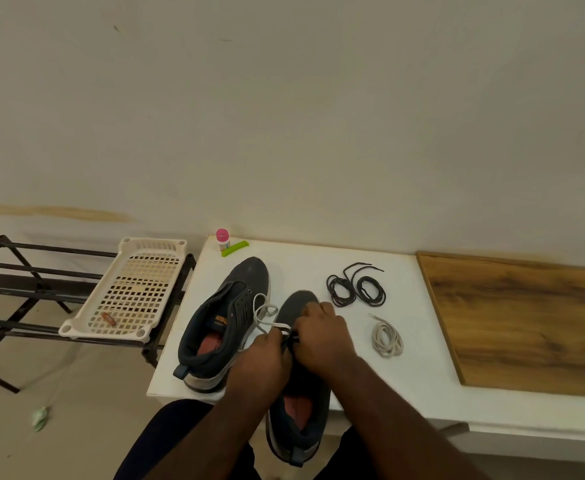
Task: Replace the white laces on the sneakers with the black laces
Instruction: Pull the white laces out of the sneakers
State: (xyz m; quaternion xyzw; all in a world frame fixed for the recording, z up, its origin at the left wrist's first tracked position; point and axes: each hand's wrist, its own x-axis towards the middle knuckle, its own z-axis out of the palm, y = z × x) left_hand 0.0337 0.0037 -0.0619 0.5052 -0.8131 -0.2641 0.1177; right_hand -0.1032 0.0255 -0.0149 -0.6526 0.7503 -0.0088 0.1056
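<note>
I see both hands on the near sneaker (298,407): left hand (261,358) pinching its white lace (266,311), right hand (322,336) curled over the eyelets. Coiled black laces (356,289) lie just beyond it, to the right.

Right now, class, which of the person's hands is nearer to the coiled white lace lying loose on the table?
Right. The right hand is on the near sneaker, just left of the coiled white lace; the left hand is farther left.

Looks like a room in a home, going by the plain off-white wall (284,116), the black metal shoe rack (24,271) (a white plastic basket tray (128,289) lying on it) and the low white bench (405,358) with a wood-grain board (526,323).
</note>
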